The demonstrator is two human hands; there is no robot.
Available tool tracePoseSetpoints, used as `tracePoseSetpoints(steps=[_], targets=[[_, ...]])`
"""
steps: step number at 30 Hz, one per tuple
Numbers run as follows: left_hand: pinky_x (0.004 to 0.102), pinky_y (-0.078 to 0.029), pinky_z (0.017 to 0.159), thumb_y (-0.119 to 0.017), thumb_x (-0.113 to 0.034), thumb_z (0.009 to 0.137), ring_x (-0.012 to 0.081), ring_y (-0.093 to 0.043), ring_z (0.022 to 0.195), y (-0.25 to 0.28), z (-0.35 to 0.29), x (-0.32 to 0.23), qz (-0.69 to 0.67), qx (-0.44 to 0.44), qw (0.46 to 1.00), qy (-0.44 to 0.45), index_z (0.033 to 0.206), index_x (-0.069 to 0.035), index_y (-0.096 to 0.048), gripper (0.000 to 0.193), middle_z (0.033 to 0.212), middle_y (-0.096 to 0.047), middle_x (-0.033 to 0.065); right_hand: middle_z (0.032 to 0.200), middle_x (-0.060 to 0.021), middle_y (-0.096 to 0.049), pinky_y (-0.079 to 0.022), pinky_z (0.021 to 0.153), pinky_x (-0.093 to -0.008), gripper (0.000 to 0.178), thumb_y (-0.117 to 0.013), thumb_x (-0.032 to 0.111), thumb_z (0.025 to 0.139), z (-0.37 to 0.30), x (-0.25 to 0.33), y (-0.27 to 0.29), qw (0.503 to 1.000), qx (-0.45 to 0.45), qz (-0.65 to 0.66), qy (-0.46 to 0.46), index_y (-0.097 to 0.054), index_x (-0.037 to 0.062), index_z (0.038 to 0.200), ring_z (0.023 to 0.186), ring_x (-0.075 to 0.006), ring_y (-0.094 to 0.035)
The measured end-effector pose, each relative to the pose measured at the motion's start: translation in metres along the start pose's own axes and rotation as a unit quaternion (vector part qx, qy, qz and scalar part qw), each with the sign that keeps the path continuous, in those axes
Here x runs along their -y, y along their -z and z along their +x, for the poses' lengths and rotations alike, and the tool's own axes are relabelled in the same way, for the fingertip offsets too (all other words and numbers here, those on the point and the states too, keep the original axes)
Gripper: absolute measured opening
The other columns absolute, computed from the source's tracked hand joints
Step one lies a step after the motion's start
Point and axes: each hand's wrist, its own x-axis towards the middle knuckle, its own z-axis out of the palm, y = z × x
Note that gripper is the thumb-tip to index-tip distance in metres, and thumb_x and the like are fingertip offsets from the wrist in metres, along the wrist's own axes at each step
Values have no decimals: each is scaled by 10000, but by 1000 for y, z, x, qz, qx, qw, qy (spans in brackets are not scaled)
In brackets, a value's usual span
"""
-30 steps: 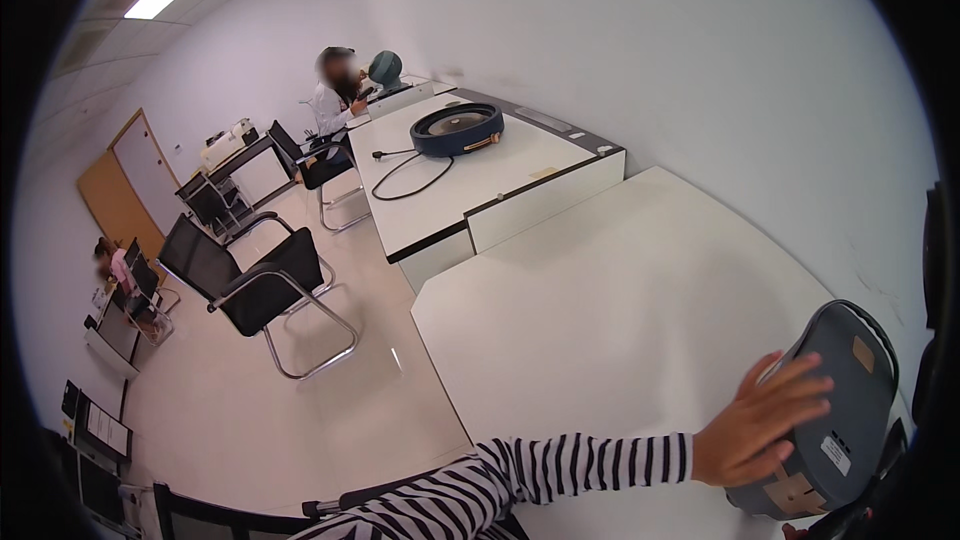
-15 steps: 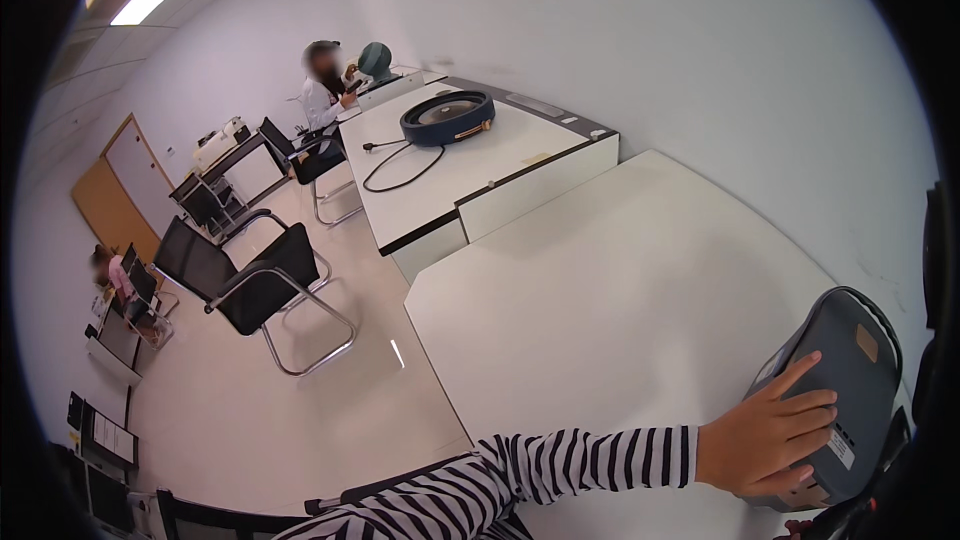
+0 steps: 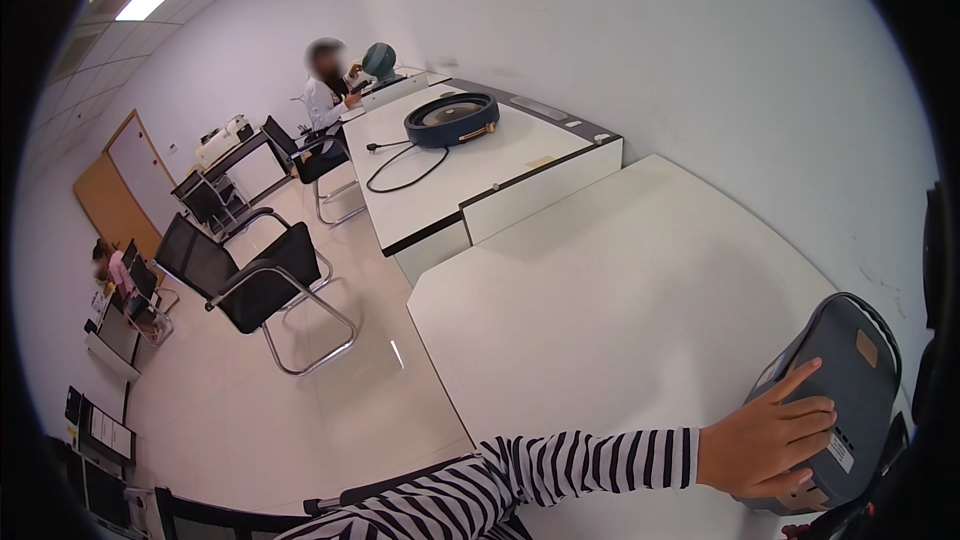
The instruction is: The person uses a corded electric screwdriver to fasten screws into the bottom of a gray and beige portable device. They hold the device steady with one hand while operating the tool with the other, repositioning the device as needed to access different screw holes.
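Observation:
My left hand [image 3: 768,440], in a black-and-white striped sleeve, rests against a dark grey, round-cornered appliance [image 3: 860,395] at the right end of the white table. Its fingers are spread over the surface and not wrapped around anything. A tan patch, a white label and small dark slots show on this face. Along the upper right edge runs a black cord or strap. The appliance appears tilted; its exact kind cannot be made out. My right hand cannot be identified; the lower right corner is dark and cluttered.
Beyond the near white table [image 3: 600,290], a second desk [image 3: 540,145] carries a round dark-blue appliance [image 3: 450,120] with a trailing plug cord. A person [image 3: 325,90] sits behind it near a green fan [image 3: 380,60]. A black mesh chair [image 3: 245,275] stands left. The wall borders the right side.
The view has shifted very slightly. My left hand stays on the grey appliance, with its fingers in nearly the same place.

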Motion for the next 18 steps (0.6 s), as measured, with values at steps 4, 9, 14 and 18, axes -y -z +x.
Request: tracePoseSetpoints(steps=[4, 9, 14, 18], targets=[[573, -123, 992, -442, -224, 797, 261, -462, 1012, 0, -1, 0, 3, -5, 1000, -3, 953, 73, -515, 344, 980, -509, 181, 760, -132, -518, -380, 433, -254, 270, -572, 180, 723, 5, -23, 17, 981, 25, -93, 168, -545, -36, 884, 519, -177, -447], [576, -122, 991, -451, -219, 789, 267, -461, 1016, -2, -3, 1, 3, -11, 1000, -4, 954, 76, -515, 343, 979, -509, 183, 787, -133, -529, -374, 426, -246, 256, -562, 171, 735, -1, -4, 4, 1000, 9, -3, 1, -547, -34, 888, 540, -175, -459], [581, -126, 988, -460, -209, 785, 284, -456, 1021, 3, 11, 0, 21, 14, 999, -35, 948, 93, -514, 348, 990, -508, 197, 767, -119, -520, -366, 438, -243, 281, -559, 193, 739, -1, -1, 0, 1000, 27, 12, -5, -533, -37, 898, 525, -170, -445], [580, -138, 986, -454, -207, 792, 286, -452, 1032, 3, -5, 6, -2, 13, 1000, -6, 957, 100, -513, 353, 1013, -506, 203, 751, -110, -511, -359, 453, -242, 309, -557, 212, 739, -6, 13, 4, 997, 13, -71, -31, -509, -36, 916, 528, -164, -441]])
